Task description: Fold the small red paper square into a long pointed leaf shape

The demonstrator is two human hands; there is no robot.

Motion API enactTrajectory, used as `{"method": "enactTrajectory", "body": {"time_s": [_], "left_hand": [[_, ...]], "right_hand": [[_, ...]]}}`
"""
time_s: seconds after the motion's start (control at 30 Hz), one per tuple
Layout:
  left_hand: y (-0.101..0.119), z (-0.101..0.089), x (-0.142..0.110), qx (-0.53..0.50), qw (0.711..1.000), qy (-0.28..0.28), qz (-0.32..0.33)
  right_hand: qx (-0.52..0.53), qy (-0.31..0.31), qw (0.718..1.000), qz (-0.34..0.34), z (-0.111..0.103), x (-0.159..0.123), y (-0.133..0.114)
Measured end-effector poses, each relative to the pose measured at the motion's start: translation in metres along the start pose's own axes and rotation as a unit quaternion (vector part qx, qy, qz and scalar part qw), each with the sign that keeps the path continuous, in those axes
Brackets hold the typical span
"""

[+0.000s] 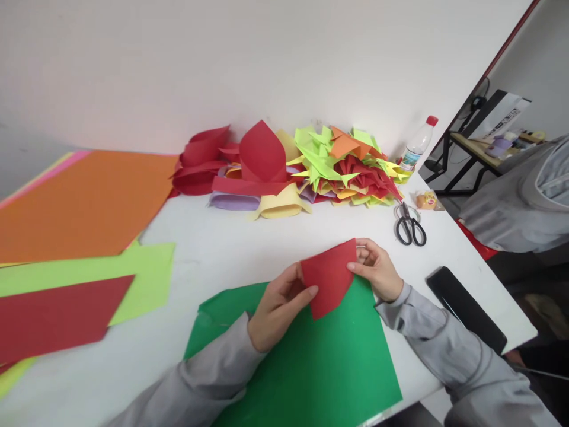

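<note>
Between both hands is a small piece of red paper (pixel 329 276), held up over a green sheet (pixel 324 367) on the white table. My left hand (pixel 282 305) pinches its left edge, thumb in front and fingers behind. My right hand (pixel 377 270) grips the upper right edge the same way, with some fingertips hidden behind the paper. One lower corner of the red piece points down toward the green sheet. Whether the piece is folded double I cannot tell.
Folded paper shapes in red, purple and yellow (pixel 262 160) and a pile of spiky ones (pixel 347 163) line the wall. Large coloured sheets (pixel 89 201) lie left. Scissors (pixel 410 225), a bottle (pixel 416 145), a small packet (pixel 427 200) and a black phone (pixel 466 308) are right. A person's grey clothing (pixel 511 190) shows beyond.
</note>
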State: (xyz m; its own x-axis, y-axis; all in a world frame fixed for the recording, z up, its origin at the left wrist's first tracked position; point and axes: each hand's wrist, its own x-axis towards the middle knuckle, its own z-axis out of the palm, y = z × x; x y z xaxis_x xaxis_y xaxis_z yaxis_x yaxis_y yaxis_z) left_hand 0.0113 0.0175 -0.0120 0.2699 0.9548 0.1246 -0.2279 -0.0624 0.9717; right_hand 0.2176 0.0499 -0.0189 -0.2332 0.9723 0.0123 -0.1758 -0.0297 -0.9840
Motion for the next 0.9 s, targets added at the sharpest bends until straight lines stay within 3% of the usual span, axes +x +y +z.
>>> {"method": "enactTrajectory", "body": {"time_s": [0.27, 0.37, 0.47, 0.57, 0.63, 0.73, 0.9], "left_hand": [[-0.006, -0.005, 0.002, -0.014, 0.997, 0.076, 0.013], [-0.002, -0.005, 0.003, -0.043, 0.997, 0.057, -0.001], [0.003, -0.008, 0.005, -0.09, 0.993, 0.063, -0.037], [0.006, -0.015, 0.009, -0.028, 0.997, 0.061, -0.04], [0.005, -0.018, 0.011, 0.052, 0.998, 0.012, -0.026], [0.004, -0.018, 0.01, 0.168, 0.984, -0.051, 0.042], [0.006, -0.016, 0.009, 0.334, 0.907, -0.058, 0.25]], "right_hand": [[0.09, -0.016, 0.993, 0.072, 0.004, -0.002, -0.005], [0.047, 0.025, 0.997, 0.062, 0.001, -0.001, -0.004], [-0.017, 0.018, 0.999, 0.048, -0.006, 0.001, -0.004], [-0.105, 0.015, 0.994, 0.01, -0.011, 0.002, -0.004], [-0.199, 0.037, 0.979, -0.035, -0.012, 0.002, -0.003], [-0.358, 0.044, 0.925, -0.116, -0.013, 0.001, -0.002], [-0.455, -0.088, 0.848, -0.257, -0.01, 0.0, 0.0]]}}
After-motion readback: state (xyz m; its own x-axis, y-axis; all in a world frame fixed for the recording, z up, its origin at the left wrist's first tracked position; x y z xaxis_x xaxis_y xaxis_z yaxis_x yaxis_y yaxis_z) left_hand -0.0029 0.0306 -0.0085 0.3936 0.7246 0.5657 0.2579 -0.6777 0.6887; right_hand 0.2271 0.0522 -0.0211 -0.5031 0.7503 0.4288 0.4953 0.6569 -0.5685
